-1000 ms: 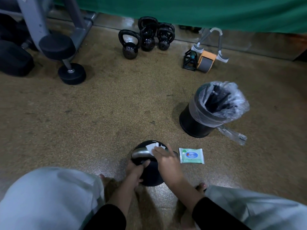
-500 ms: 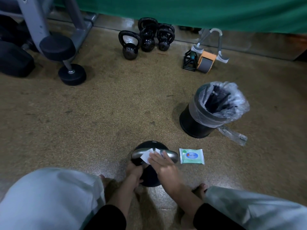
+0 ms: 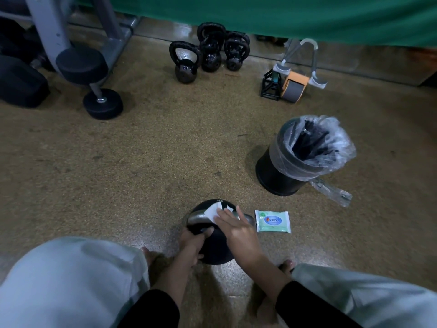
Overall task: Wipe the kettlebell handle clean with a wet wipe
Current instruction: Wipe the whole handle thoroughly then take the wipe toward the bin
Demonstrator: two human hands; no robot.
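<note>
A black kettlebell (image 3: 216, 249) with a grey metal handle (image 3: 197, 217) stands on the floor between my knees. My right hand (image 3: 236, 229) lies over the handle's middle and presses a white wet wipe (image 3: 214, 210) onto it; part of the wipe sticks out beyond my fingers. My left hand (image 3: 192, 242) grips the kettlebell's left side below the handle. A green wet-wipe pack (image 3: 273, 221) lies flat just right of the kettlebell.
A black bin (image 3: 281, 171) lined with clear plastic stands to the far right, with a crumpled plastic wrapper (image 3: 333, 192) beside it. Three black kettlebells (image 3: 208, 56), an ab roller (image 3: 294, 87), a dumbbell (image 3: 94, 86) and a machine frame (image 3: 54, 27) stand along the back.
My right hand slid left along the handle with the wipe, then back toward the middle. My left hand keeps its hold on the kettlebell.
</note>
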